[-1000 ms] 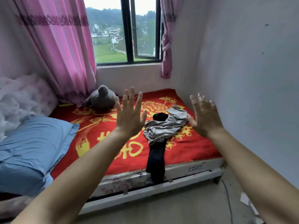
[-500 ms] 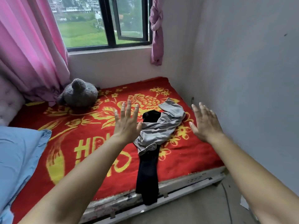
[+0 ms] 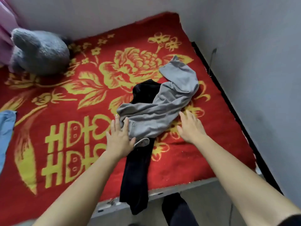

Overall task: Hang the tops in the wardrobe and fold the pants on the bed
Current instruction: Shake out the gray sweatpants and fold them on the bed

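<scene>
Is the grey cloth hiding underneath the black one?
No, the grey garment lies crumpled on top of the black garment, which shows above and below it.

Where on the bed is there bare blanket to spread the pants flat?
Widest: red blanket left of the left hand, from the plush toy to the near edge, blue pillow beyond. Narrower strip between grey garment and wall. Crowded: grey garment over black garment, right hand beside.
</scene>
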Tool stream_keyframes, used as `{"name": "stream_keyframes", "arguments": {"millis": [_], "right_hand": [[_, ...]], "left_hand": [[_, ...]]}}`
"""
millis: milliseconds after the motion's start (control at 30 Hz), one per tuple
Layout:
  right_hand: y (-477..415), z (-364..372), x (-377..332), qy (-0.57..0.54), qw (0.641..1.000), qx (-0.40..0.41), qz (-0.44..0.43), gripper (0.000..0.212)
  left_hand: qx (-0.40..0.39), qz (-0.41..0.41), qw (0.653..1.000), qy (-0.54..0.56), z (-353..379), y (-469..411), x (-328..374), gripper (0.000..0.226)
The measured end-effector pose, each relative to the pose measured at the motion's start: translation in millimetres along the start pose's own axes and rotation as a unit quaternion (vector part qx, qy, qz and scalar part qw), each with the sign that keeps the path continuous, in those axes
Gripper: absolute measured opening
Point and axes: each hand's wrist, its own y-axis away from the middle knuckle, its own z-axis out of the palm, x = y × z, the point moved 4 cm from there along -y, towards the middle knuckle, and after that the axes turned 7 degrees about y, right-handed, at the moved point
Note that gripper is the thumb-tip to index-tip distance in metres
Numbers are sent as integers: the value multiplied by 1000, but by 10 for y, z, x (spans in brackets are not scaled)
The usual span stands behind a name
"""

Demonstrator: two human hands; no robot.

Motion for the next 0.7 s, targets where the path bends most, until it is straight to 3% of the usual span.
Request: {"name": "stream_keyframes", "arguments": {"millis": [167,333,467,567,700], "right_hand": [[-480,733,-89,-17,995,-94,-26,71],[-646,1408,-106,-92,989,-117,-7,88],[-717,1790,-136,-72,990,-123,-5,100],[-945,1825,-209,-74,993,-90,19,104],[-1329,1662,-591,-75,996,55,1,94]], "left_hand": [[-60,13,998,-18,780,-617,-52,97],[-122,75,986,-85,1678,-1134,-131,103],[-117,56,988,-82,2027,-1326,-129,62],[-64,89,994,-27,2011,-1284,-172,35],[-45,99,993,-46,2015,-907,-704,36]]}}
